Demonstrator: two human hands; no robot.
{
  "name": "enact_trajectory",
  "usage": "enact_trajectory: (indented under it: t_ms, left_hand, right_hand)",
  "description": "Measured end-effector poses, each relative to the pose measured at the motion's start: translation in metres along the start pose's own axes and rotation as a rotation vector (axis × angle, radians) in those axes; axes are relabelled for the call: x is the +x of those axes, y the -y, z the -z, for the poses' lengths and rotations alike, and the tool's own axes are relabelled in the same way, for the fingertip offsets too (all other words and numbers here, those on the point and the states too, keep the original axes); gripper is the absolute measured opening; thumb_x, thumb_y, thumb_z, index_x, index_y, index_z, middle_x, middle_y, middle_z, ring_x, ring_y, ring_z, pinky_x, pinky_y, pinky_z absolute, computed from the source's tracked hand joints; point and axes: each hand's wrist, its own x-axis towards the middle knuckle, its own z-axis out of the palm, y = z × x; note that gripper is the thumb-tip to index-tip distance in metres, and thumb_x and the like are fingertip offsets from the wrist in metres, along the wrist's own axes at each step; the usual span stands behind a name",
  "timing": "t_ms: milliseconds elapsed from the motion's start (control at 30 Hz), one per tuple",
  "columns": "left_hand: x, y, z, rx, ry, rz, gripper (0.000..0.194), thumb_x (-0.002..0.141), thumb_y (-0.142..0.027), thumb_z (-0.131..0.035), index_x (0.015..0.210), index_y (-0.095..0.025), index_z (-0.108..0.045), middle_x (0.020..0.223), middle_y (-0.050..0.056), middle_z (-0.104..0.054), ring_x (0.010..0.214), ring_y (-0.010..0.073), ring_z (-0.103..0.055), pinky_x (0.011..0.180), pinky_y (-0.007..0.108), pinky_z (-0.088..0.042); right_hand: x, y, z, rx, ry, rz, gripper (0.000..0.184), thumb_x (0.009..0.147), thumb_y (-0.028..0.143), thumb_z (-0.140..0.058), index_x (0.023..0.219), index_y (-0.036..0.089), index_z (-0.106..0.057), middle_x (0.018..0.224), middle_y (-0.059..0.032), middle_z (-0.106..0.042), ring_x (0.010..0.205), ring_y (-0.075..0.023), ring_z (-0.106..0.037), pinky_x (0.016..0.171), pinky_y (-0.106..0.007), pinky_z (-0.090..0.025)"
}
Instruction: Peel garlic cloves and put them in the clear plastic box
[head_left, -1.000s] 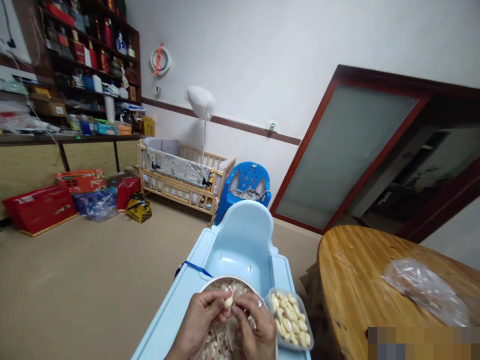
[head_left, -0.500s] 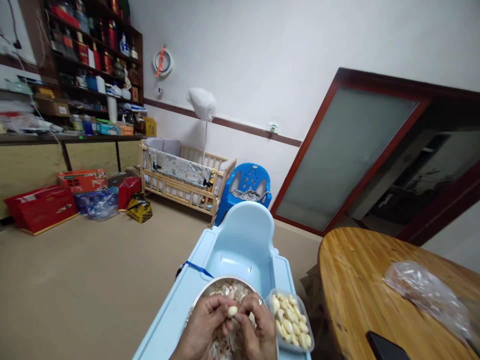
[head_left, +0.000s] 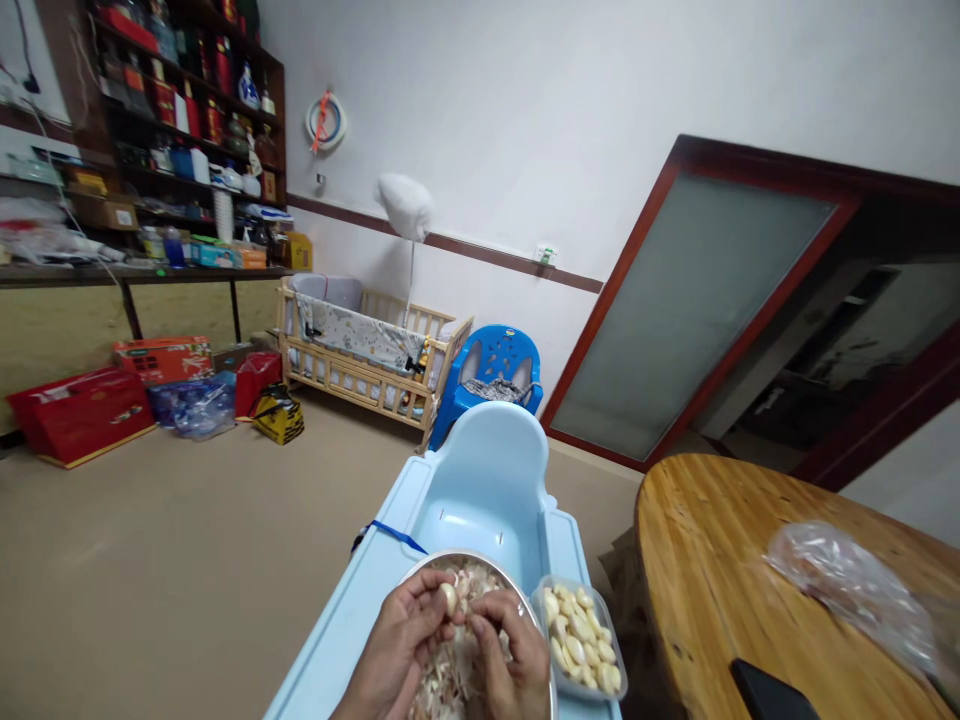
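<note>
My left hand (head_left: 405,640) pinches a pale garlic clove (head_left: 449,597) between thumb and fingers. Close beside it, my right hand (head_left: 511,655) has its thumb and index finger pressed together; whatever they hold is too small to make out. Both hands are over a metal bowl (head_left: 517,583) full of loose garlic skins (head_left: 448,680). To the right of the bowl is a clear plastic container (head_left: 581,692) filled with peeled garlic cloves (head_left: 579,628). Bowl and container rest on a light blue plastic child's seat (head_left: 491,450).
On the right stands a round wooden table (head_left: 697,560) with a clear plastic bag (head_left: 847,585) and a black phone (head_left: 769,690). Behind the seat are a blue chair (head_left: 501,355) and a wooden crib (head_left: 360,385). Red bags (head_left: 82,415) lie on the floor at left.
The clove has shifted slightly left and up in my left hand's fingers. My right hand's fingertips have drawn away from it, leaving a small gap.
</note>
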Motion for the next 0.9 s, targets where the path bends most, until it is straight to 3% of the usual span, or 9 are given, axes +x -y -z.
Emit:
enact_trajectory:
  t_ms: [367,667,900]
  left_hand:
    - [-0.008,0.001,-0.006,-0.032,0.037,0.004,0.03,0.053,-0.028,-0.084,0.066,-0.013,-0.062,0.06,0.0,-0.063,0.058,0.0109,-0.056,0.057,0.021,-0.044]
    - [-0.003,0.013,0.002,0.154,0.147,-0.112,0.043,0.051,-0.048,-0.079,0.058,-0.014,-0.053,0.05,-0.003,-0.057,0.046,0.0074,-0.048,0.047,0.017,-0.034]
    - [-0.004,0.009,0.0,0.306,0.179,-0.116,0.048,0.057,-0.059,-0.069,0.06,-0.016,-0.049,0.048,-0.005,-0.051,0.042,0.0077,-0.044,0.043,0.018,-0.03]
  right_hand:
    - [-0.005,0.011,-0.005,0.112,-0.027,0.109,0.009,0.081,0.027,-0.057,0.078,0.024,-0.065,0.07,-0.0008,-0.063,0.062,-0.015,-0.059,0.059,-0.024,-0.045]
    - [-0.004,0.009,0.003,0.156,-0.036,0.138,0.01,0.078,0.018,-0.059,0.07,0.023,-0.061,0.067,0.0006,-0.06,0.06,-0.0137,-0.056,0.058,-0.023,-0.043]
    - [-0.004,0.006,0.003,0.153,-0.03,0.224,0.011,0.08,0.023,-0.057,0.07,0.023,-0.061,0.065,-0.0003,-0.059,0.059,-0.0141,-0.055,0.057,-0.025,-0.044]
